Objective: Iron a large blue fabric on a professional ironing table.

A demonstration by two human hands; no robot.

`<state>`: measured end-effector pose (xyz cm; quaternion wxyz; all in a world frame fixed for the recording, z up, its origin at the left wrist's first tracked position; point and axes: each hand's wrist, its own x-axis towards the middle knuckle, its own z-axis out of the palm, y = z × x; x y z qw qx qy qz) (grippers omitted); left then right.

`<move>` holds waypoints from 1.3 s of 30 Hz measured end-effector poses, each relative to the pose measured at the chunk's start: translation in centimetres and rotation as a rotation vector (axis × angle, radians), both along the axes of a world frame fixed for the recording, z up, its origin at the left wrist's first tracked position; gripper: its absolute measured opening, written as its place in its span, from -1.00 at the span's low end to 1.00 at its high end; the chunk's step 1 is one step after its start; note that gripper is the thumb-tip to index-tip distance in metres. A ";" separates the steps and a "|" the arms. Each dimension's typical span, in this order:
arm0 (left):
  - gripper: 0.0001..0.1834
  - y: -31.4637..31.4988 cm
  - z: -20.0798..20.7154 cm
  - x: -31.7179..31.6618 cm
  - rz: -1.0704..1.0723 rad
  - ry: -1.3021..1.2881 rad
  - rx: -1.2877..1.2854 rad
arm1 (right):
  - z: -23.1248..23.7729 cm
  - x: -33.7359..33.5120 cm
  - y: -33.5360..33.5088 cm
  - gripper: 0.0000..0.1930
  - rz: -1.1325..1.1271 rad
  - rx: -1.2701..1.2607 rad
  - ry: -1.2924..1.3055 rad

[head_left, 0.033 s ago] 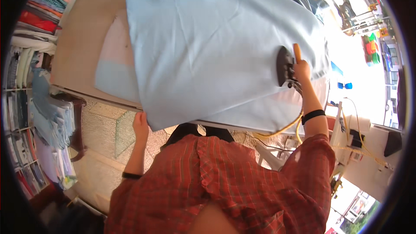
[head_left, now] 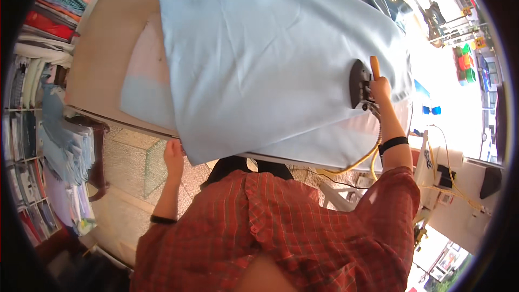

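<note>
The right hand (head_left: 381,89) is gripping the iron (head_left: 357,84), fingers wrapped, on blue cloth (head_left: 238,65) covering the table (head_left: 100,65) — flat gliding is probably helping; the left hand (head_left: 173,158) is nearing the cloth's corner, grip unclear.

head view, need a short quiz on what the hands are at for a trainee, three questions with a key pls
1. Multiple choice. What does the right hand hold? a) scissors b) a spray bottle c) an iron
2. True or false. The iron is over the left end of the light blue cloth.
3. Fill in the blank. The left hand is at the table's near edge, beside a ____ of the light blue cloth.

Key: 1. c; 2. false, it is toward the right side of the cloth; 3. corner
</note>
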<state>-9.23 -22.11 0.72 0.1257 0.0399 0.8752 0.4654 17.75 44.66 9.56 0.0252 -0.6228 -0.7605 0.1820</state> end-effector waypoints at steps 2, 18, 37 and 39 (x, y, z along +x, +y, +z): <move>-0.73 -0.1 1.3 -2.6 0.054 -0.103 0.048 | 2.5 -3.3 -1.5 -0.72 0.059 0.055 -0.070; -0.50 22.1 -1.6 -39.1 -0.018 -0.156 0.245 | 2.5 -31.4 -11.0 -0.73 0.438 -0.041 -0.116; -0.66 21.5 -1.2 -46.0 0.025 -0.622 0.862 | 1.3 -35.6 -34.5 -0.80 0.797 -0.014 -0.229; -0.61 21.6 0.2 -45.9 -0.031 -0.715 0.790 | 0.5 -41.0 -30.6 -0.78 0.642 -0.008 -0.199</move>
